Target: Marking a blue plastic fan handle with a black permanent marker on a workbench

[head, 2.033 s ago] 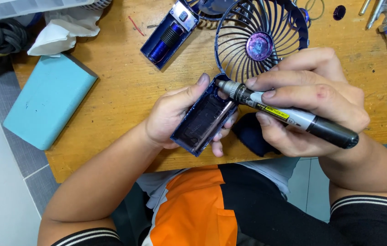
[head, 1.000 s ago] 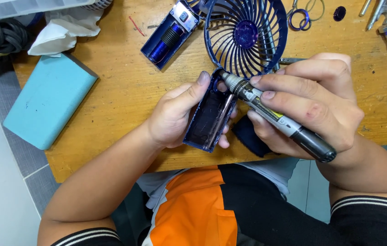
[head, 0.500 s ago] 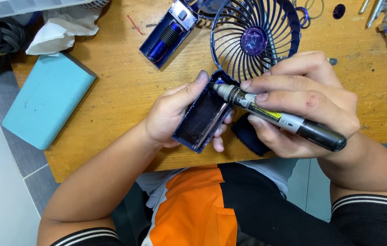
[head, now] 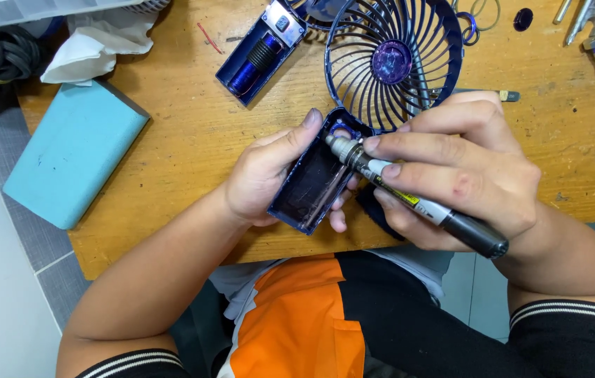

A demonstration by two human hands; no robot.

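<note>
The left hand [head: 266,178] grasps the open dark-blue fan housing [head: 315,183] by its sides, thumb along the upper edge, holding it just above the wooden worktop [head: 171,119] near its front edge, with the round fan grille [head: 392,63] still attached at the far end. The right hand [head: 462,175] is clenched around a powered screwdriver [head: 409,196], fingers wrapped along its barrel, and its metal tip sits inside the top end of the housing, right beside a small ring-shaped opening. Over the last two seconds the fan has swung a little: a second ago the housing stood more upright with the grille turned away, and now it lies tilted again with the grille facing up, while the driver has settled to a shallower angle and kept its tip at the same corner. That reads as small adjustments of grip and angle on one spot, not a shift to another. Farther back lies a separate blue battery cover part [head: 261,50], and to the left a light-blue block [head: 73,154]
</note>
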